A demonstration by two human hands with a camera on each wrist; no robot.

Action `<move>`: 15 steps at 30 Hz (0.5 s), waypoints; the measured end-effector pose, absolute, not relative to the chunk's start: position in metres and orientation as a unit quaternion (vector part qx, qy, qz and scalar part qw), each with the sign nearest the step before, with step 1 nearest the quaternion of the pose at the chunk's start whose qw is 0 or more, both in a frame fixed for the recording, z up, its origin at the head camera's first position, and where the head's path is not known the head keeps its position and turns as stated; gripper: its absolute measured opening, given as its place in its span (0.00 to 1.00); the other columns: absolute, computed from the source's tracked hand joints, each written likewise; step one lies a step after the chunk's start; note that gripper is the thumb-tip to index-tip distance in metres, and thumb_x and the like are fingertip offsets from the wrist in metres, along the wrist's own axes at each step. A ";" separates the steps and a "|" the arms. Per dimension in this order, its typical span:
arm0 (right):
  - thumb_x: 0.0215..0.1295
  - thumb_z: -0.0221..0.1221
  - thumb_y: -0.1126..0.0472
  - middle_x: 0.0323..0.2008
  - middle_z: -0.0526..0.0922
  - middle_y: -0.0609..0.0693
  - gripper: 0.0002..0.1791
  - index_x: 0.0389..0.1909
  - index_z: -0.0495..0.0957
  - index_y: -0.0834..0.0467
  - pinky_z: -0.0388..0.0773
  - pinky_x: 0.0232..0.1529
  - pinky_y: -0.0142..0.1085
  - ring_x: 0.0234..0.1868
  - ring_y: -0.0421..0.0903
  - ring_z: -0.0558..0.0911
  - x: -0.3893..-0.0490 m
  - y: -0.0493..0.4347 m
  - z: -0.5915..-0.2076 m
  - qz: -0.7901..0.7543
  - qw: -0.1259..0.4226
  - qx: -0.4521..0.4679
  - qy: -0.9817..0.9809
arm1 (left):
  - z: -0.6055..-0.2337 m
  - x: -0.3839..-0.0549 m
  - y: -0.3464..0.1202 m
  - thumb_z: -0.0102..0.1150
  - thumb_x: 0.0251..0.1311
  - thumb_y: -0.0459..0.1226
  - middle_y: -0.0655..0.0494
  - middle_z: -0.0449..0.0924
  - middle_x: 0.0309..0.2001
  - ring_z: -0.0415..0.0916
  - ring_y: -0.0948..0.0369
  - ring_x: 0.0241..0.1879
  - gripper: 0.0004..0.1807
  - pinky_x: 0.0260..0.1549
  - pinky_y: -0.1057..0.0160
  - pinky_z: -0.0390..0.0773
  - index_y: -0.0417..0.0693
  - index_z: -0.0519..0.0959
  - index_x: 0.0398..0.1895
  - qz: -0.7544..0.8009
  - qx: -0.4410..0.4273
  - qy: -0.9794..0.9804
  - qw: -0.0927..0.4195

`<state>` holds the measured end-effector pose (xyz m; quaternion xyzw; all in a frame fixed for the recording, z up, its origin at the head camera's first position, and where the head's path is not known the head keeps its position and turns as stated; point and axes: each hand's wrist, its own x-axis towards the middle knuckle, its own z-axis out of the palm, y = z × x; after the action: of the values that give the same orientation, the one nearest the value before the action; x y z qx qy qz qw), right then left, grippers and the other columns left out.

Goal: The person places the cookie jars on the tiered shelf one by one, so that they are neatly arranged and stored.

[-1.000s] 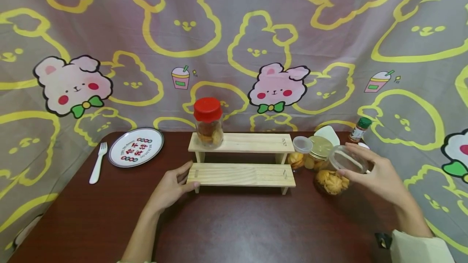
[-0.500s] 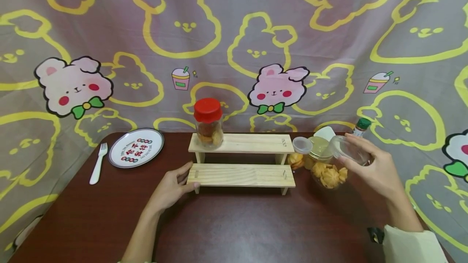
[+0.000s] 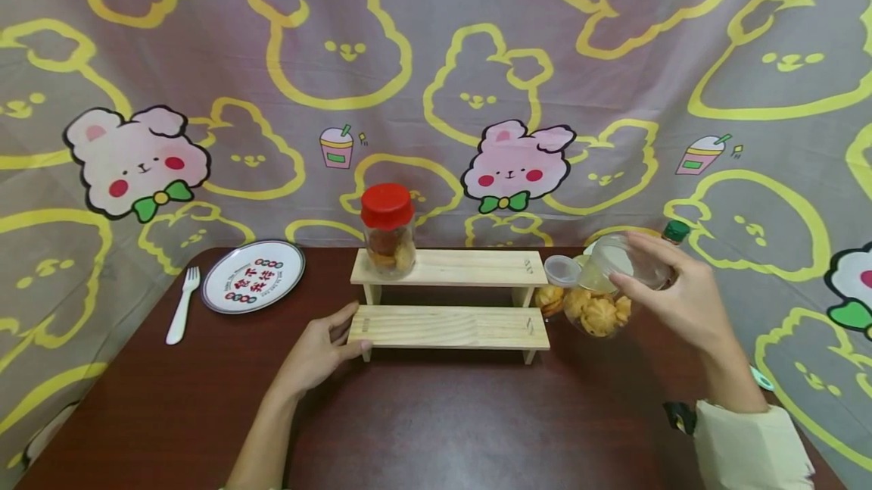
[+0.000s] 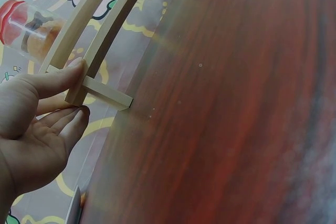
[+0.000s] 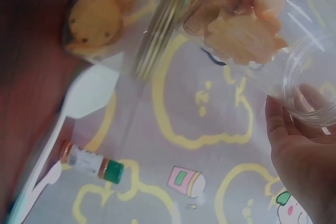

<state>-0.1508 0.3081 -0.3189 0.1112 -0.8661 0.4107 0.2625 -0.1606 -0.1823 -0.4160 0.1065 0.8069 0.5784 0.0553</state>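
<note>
My left hand (image 3: 323,350) grips the left end of the lower step of a two-step wooden rack (image 3: 450,327), thumb on top and fingers at the end, as the left wrist view confirms. My right hand (image 3: 674,293) holds a clear jar (image 5: 262,85) near its lidless mouth. Cookies (image 3: 599,314) lie in the bottom of this jar. In the right wrist view it is off the table, near a second cookie jar with a gold lid (image 5: 160,38). On the rack's upper step stands a jar with a red lid (image 3: 387,206), brown cookies inside.
A small container with a translucent lid (image 3: 562,269) stands right of the rack. Behind the right hand are a green-capped seasoning bottle (image 5: 92,163) and a white spatula (image 5: 92,90). A white plate (image 3: 254,278) and a fork (image 3: 180,312) lie at the left.
My right hand has raised the open cookie jar and carried it left toward the rack, now overlapping the gold-lidded jar. The left hand stays on the rack.
</note>
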 end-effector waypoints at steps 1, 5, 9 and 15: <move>0.51 0.77 0.67 0.59 0.81 0.48 0.33 0.61 0.80 0.63 0.69 0.49 0.14 0.56 0.28 0.74 -0.151 0.306 -0.318 0.412 0.263 0.114 -0.865 | -0.416 -0.161 -0.182 0.69 0.60 0.28 0.29 0.56 0.73 0.61 0.44 0.70 0.42 0.63 0.56 0.69 0.22 0.57 0.73 0.578 0.107 0.807 0.056; 0.49 0.77 0.68 0.58 0.82 0.56 0.33 0.61 0.81 0.61 0.70 0.51 0.15 0.57 0.29 0.74 -0.153 0.298 -0.312 0.416 0.266 0.125 -0.861 | -0.416 -0.160 -0.183 0.69 0.60 0.28 0.30 0.56 0.73 0.61 0.44 0.70 0.42 0.64 0.56 0.69 0.22 0.57 0.73 0.579 0.105 0.806 0.055; 0.50 0.76 0.70 0.58 0.81 0.59 0.34 0.61 0.81 0.61 0.72 0.51 0.16 0.56 0.30 0.76 -0.154 0.290 -0.306 0.420 0.269 0.146 -0.854 | -0.416 -0.160 -0.183 0.69 0.60 0.28 0.30 0.56 0.73 0.61 0.44 0.70 0.42 0.63 0.56 0.69 0.22 0.57 0.73 0.580 0.104 0.806 0.055; 0.51 0.74 0.71 0.58 0.82 0.51 0.33 0.62 0.80 0.62 0.75 0.46 0.17 0.54 0.34 0.78 -0.153 0.278 -0.295 0.437 0.270 0.166 -0.842 | -0.415 -0.160 -0.182 0.69 0.61 0.28 0.30 0.56 0.74 0.61 0.44 0.70 0.42 0.63 0.56 0.69 0.23 0.57 0.73 0.581 0.106 0.805 0.058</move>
<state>-0.1530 0.2784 -0.2948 0.1660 -0.8417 0.4373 0.2698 -0.1601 -0.1824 -0.4150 0.1057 0.8046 0.5814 0.0581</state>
